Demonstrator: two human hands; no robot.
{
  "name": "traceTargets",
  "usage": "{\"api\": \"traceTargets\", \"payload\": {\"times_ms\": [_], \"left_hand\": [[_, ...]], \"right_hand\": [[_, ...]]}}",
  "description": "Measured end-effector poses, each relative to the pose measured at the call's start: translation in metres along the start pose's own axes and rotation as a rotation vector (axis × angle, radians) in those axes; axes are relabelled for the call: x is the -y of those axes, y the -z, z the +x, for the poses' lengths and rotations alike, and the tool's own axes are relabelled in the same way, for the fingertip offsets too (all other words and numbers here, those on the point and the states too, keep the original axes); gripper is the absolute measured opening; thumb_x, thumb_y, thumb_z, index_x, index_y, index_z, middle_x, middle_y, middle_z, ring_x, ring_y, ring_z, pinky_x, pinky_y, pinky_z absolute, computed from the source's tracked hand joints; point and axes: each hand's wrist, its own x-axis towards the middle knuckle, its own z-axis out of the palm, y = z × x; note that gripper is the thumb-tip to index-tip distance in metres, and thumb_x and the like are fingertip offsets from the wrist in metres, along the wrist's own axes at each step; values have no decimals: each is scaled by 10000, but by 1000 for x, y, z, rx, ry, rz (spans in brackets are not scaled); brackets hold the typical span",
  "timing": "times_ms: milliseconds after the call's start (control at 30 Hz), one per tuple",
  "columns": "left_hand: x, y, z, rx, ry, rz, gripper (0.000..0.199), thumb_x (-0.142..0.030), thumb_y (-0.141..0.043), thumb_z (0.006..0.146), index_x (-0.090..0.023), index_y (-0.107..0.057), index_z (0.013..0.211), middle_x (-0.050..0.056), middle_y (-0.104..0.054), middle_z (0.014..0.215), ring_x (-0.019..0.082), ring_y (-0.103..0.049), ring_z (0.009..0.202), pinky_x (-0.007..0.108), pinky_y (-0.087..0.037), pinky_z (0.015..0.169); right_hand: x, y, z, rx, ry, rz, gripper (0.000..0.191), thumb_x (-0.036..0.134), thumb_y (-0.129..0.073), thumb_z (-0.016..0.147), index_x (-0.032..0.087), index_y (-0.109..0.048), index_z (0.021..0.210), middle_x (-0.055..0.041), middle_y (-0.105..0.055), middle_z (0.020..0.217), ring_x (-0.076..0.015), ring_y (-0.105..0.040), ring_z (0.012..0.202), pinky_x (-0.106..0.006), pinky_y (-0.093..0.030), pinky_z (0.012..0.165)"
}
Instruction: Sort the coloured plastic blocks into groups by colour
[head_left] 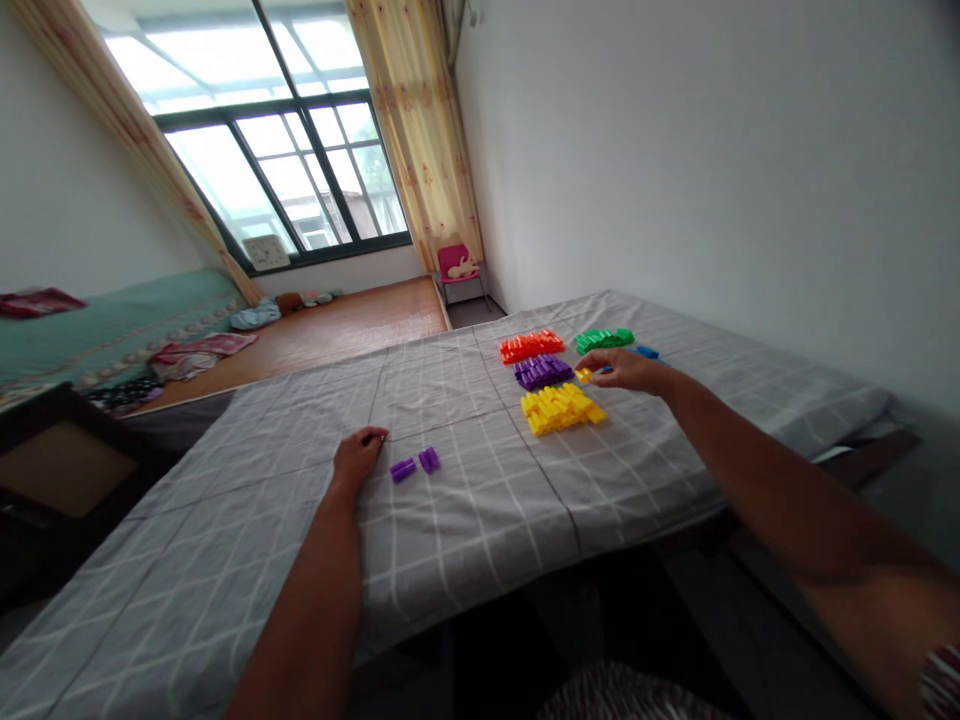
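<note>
1. Right forearm [757,470], bare, in the near foreground, extends across the cloth.
2. Tablecloth [480,510]: grey woven fabric, pale and dark check lines, lightly creased, draped over the near edge.
3. Heaps, glossy and apparently plastic, of short ridged pieces: yellow heap [562,410], red-orange heap [531,347], purple heap [541,373], green heap [604,341].
4. Right hand [622,370]: fingertips appear clamped on a yellow piece [583,376], just beyond the yellow heap. Step in hand, as judged: handling this single piece. Moving it calls for a light, secure pinch, clear of neighbouring heaps.
5. Left hand [358,455]: rests on the cloth, fingers curled; cannot tell whether the tips meet or grip anything.
6. Two purple pieces [403,470], ribbed and stubby, lie apart beside the left hand. Blue piece [647,352], partly visible beyond the right hand.
</note>
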Motion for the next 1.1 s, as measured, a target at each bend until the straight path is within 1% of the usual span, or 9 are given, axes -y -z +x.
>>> {"api": "traceTargets", "payload": {"times_ms": [200,333,433,500,600,733,833,967,1100], "left_hand": [[2,-1,-1,1,-16,-23,319,-288,-489,798,-207,-733,987,32,-745,901,189,-672,854,260,-504,754],[5,-2,0,3,-30,-18,321,-278,-482,807,-206,-731,996,35,-744,944,185,-668,888,256,-498,782],[5,-4,1,4,-22,-4,316,-268,-481,816,-207,-733,996,36,-742,971,184,-664,912,256,-491,807],[4,-6,1,3,-13,2,311,-257,-484,817,-212,-734,996,33,-741,981,181,-662,920,252,-488,815],[2,-7,0,3,-9,-1,303,-241,-491,820,-220,-734,999,22,-742,982,174,-659,920,245,-484,819],[0,-8,-3,5,0,-9,298,-221,-497,823,-219,-735,1003,22,-742,970,174,-653,915,254,-484,820],[-1,-8,-7,-4,-4,-19,294,-213,-501,823,-225,-736,1001,18,-742,955,171,-649,907,256,-484,824],[-2,-7,-8,4,-7,-31,286,-214,-497,830,-221,-740,982,20,-740,930,169,-648,892,254,-483,817],[-2,-7,-6,10,-8,-39,290,-214,-497,826,-216,-740,984,23,-739,901,174,-650,878,257,-483,807]], "right_hand": [[-4,-18,0,71,59,-13,466,248,-643,701,124,-628,1150,-132,-649,1170,-212,-605,1079,-337,-481,919],[-2,-15,-2,147,67,-38,530,263,-646,724,117,-591,1230,-154,-620,1230,-211,-579,1124,-308,-483,894],[10,-10,1,82,59,-86,496,295,-674,715,153,-622,1188,-120,-627,1229,-227,-594,1095,-332,-504,872],[25,-19,6,-3,90,-116,395,286,-638,754,162,-651,1129,-106,-649,1186,-222,-613,1051,-346,-502,879],[55,-61,17,6,206,-132,290,266,-573,815,166,-671,1069,-87,-690,1065,-192,-644,947,-325,-508,844],[98,-151,31,202,396,-199,266,220,-567,832,169,-670,1072,-63,-706,978,-151,-656,803,-289,-508,771],[123,-205,45,257,520,-305,332,85,-552,798,161,-660,1102,-87,-697,1049,-172,-651,886,-333,-485,853],[140,-228,66,388,694,-397,529,-91,-498,676,180,-657,1101,-74,-666,1162,-186,-581,1097,-366,-414,981],[138,-217,75,503,698,-444,427,-3,-583,724,180,-657,1102,-68,-672,1073,-174,-611,977,-305,-459,871]]}}
